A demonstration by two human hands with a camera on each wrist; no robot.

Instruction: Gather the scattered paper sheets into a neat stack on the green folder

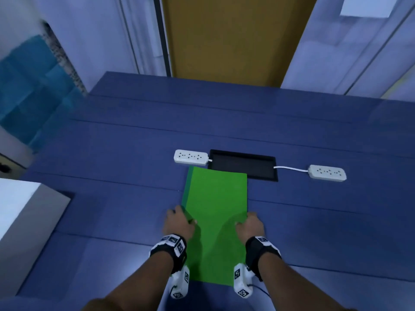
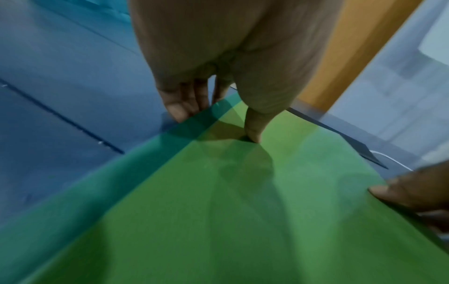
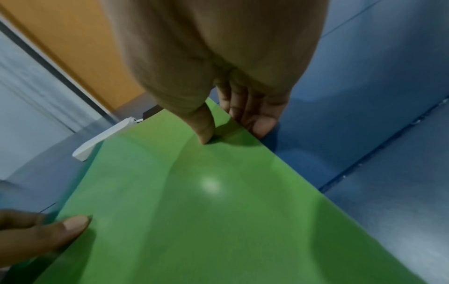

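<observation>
Green folder (image 1: 215,221) held at both long edges: left hand (image 1: 178,224) grips the left edge, thumb (image 2: 252,124) on top, fingers (image 2: 179,107) curled down over the edge. Right hand (image 1: 250,225) mirrors it on the right edge, thumb (image 3: 205,124) on the cover, fingers (image 3: 260,119) wrapped over the side. Both grips narrow, pinching the folder at about mid-length.

Folder long axis runs straight away from the person, near short edge between the forearms, far short edge pointing at the black tray (image 1: 242,164). Darker green strip along the left long edge. Folder sits roughly centre on the blue worktop (image 1: 112,153); cover bows slightly between the thumbs. Can't tell if the underside is fully on the worktop or lifted.

Far edge of the folder overlaps the tray's near rim in the head view. White power strip (image 1: 190,157) just left of the tray, second power strip (image 1: 327,173) to its right, joined to the tray by a white cable (image 1: 290,169). White box (image 1: 27,221) at the worktop's left. Brown panel (image 1: 229,37) on the wall beyond the worktop.
</observation>
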